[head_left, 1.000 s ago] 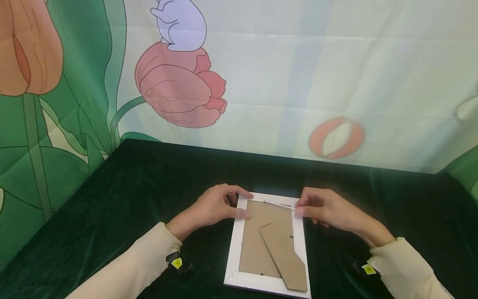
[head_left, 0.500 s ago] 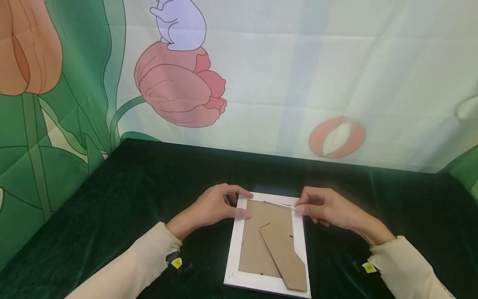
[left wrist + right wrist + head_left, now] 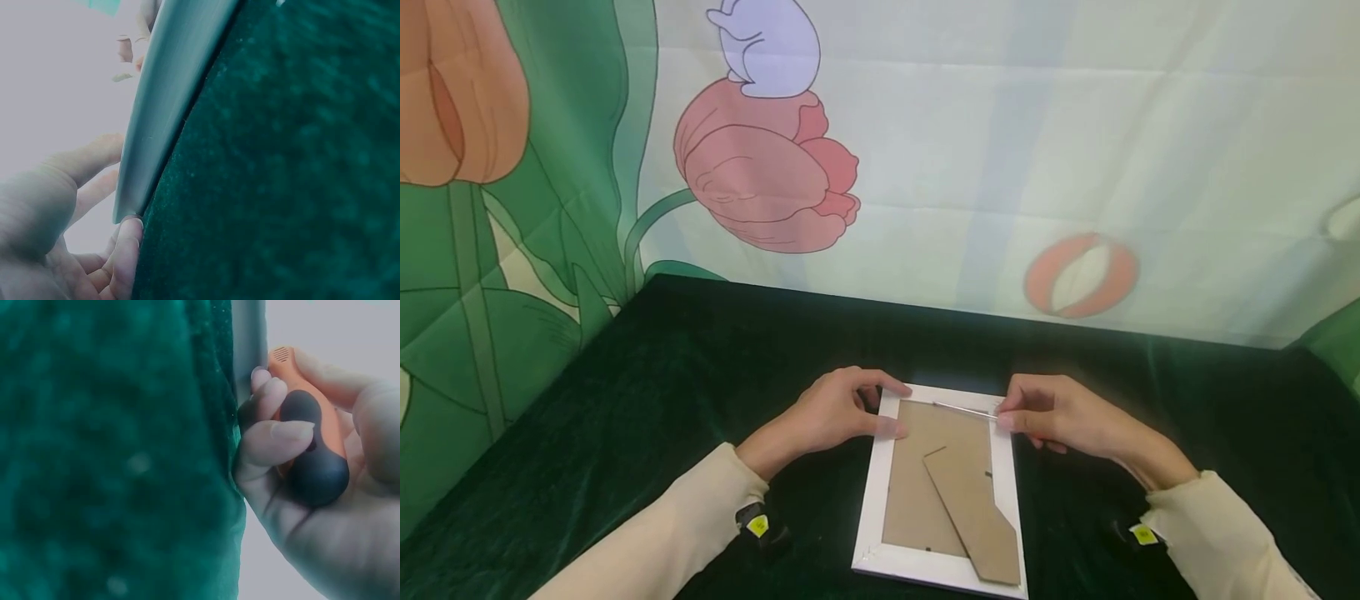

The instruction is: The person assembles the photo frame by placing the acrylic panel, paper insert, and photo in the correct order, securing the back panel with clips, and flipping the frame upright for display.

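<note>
A white picture frame [image 3: 874, 500] lies face down, its brown backing board [image 3: 910, 508] and slanted easel stand [image 3: 973, 521] showing. My left hand [image 3: 835, 412] grips its upper left corner, thumb on the back and fingers at the edge; the left wrist view shows fingertips against the frame's side [image 3: 165, 106]. In my right hand [image 3: 1063, 417] is a screwdriver [image 3: 322, 447] with an orange and black handle. Its thin metal shaft [image 3: 966, 410] crosses the frame's top right, the tip at the top edge of the backing. Small dark tabs [image 3: 988, 474] sit along the backing's edges.
Dark green velvet cloth [image 3: 737, 350] covers the table. Behind it hangs a backdrop [image 3: 925, 167] printed with tulips and a rabbit. Dark wrist devices with yellow stickers [image 3: 757, 526] sit at both sleeves.
The head view has shifted very slightly. Both hands, the screwdriver and the picture frame hold the same positions relative to each other.
</note>
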`<state>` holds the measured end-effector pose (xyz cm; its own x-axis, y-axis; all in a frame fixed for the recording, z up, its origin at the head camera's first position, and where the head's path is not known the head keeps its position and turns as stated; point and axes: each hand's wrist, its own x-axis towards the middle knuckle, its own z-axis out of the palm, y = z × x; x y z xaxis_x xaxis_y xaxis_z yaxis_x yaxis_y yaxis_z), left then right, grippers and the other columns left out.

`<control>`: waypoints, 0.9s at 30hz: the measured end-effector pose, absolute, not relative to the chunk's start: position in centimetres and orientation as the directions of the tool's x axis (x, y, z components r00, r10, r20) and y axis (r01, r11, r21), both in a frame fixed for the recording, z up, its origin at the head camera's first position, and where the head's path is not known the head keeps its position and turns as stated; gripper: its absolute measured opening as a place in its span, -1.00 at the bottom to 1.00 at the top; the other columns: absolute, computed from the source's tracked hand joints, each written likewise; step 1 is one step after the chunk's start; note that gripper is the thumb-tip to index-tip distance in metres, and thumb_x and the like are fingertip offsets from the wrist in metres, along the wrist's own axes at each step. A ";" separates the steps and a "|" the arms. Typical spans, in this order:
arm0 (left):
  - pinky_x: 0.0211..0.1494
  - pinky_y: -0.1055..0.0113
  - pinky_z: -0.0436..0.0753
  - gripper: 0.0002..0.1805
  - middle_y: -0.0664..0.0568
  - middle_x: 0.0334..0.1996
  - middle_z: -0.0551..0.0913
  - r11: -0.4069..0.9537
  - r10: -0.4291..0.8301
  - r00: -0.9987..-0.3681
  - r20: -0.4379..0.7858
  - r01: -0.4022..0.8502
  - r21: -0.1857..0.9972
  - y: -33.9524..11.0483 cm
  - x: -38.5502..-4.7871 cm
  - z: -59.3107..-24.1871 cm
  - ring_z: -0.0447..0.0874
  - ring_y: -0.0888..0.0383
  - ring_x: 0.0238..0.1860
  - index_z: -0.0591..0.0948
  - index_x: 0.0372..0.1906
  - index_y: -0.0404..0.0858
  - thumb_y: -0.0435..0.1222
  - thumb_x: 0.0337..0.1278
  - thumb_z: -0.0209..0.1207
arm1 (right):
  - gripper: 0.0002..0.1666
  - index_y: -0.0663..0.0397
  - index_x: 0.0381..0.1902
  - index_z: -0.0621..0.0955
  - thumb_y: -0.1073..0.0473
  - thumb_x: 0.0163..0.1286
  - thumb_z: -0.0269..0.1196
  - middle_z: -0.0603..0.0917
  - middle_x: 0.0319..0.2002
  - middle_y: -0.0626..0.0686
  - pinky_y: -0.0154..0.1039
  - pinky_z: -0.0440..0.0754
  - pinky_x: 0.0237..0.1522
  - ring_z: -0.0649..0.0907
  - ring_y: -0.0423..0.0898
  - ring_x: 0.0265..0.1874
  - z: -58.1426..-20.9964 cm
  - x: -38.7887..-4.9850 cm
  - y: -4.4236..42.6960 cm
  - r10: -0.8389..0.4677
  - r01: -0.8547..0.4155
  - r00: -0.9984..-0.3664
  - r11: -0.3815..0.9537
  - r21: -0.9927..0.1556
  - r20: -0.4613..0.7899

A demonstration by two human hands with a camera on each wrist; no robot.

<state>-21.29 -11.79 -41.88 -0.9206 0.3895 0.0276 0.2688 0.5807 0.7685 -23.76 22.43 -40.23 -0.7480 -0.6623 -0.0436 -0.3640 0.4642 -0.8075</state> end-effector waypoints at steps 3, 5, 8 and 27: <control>-0.37 0.26 0.66 -0.52 0.08 -0.18 0.60 0.584 0.387 -0.922 0.022 0.264 0.768 -11.8 -21.3 -41.8 0.57 0.03 -0.16 0.77 0.18 0.03 -0.09 0.14 0.57 | -0.91 -0.03 -0.15 0.67 0.12 0.52 0.38 0.64 -0.44 0.04 -0.22 0.56 -0.65 0.60 0.03 -0.61 -40.1 -23.7 22.4 -0.667 -0.368 -0.743 0.464 -0.806 -0.045; -0.37 0.26 0.66 -0.52 0.08 -0.18 0.60 0.586 0.386 -0.922 0.020 0.262 0.767 -11.8 -21.2 -41.7 0.57 0.03 -0.16 0.77 0.18 0.03 -0.09 0.13 0.57 | -0.90 -0.02 -0.14 0.67 0.12 0.52 0.38 0.64 -0.43 0.03 -0.21 0.56 -0.66 0.60 0.03 -0.61 -40.1 -23.7 22.4 -0.670 -0.372 -0.741 0.465 -0.803 -0.046; -0.37 0.26 0.66 -0.52 0.08 -0.18 0.60 0.586 0.385 -0.923 0.021 0.262 0.767 -11.7 -21.2 -41.7 0.58 0.03 -0.17 0.77 0.18 0.03 -0.10 0.13 0.58 | -0.89 -0.01 -0.14 0.67 0.11 0.53 0.38 0.63 -0.43 0.03 -0.21 0.56 -0.67 0.59 0.03 -0.61 -40.1 -23.7 22.4 -0.674 -0.376 -0.737 0.467 -0.800 -0.047; -0.37 0.27 0.65 -0.52 0.06 -0.17 0.59 0.586 0.393 -0.919 0.021 0.268 0.765 -11.7 -21.1 -41.7 0.58 0.03 -0.18 0.77 0.18 0.02 -0.10 0.14 0.57 | -0.87 -0.06 -0.19 0.64 0.08 0.52 0.40 0.63 -0.39 0.03 -0.24 0.56 -0.64 0.60 0.00 -0.61 -39.0 -23.8 21.9 -0.691 -0.407 -0.717 0.520 -0.751 -0.090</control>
<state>-21.15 -11.74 -41.69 -0.9191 0.3934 0.0205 0.2678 0.5857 0.7650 -23.77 21.87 -38.99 -0.7169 -0.6913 -0.0903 -0.4072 0.5204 -0.7506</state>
